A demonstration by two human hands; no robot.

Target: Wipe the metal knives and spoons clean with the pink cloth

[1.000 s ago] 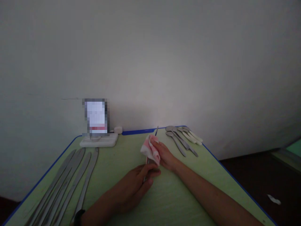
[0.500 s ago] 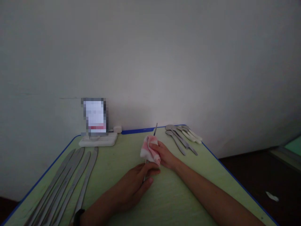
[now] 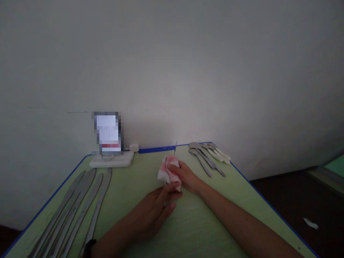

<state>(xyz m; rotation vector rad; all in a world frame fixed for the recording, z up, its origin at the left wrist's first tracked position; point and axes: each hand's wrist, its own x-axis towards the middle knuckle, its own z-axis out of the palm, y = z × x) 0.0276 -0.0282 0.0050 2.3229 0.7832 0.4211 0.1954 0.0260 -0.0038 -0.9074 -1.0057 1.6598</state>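
Observation:
A pink and white cloth [image 3: 167,172] is folded around a metal table knife [image 3: 175,147], whose narrow tip sticks out beyond it, pointing toward the wall. My right hand [image 3: 186,176] grips the cloth from the right, thumb on top. Closer to me, my left hand [image 3: 158,205] is closed on the other end of the knife, its fingers touching the cloth's lower edge. The cloth and my fingers hide most of the knife. Both hands are just above the green table [image 3: 199,222].
Several table knives [image 3: 86,200] lie side by side at the left. Spoons and other cutlery [image 3: 205,157] are grouped at the back right, some with white handles. A blurred-out screen [image 3: 109,132] stands on a white power strip [image 3: 113,161], near a white plug [image 3: 133,147], against the wall.
The cloth, the knife and my right hand have shifted slightly left. The knife's tip has turned and looks thinner. My left hand has barely moved.

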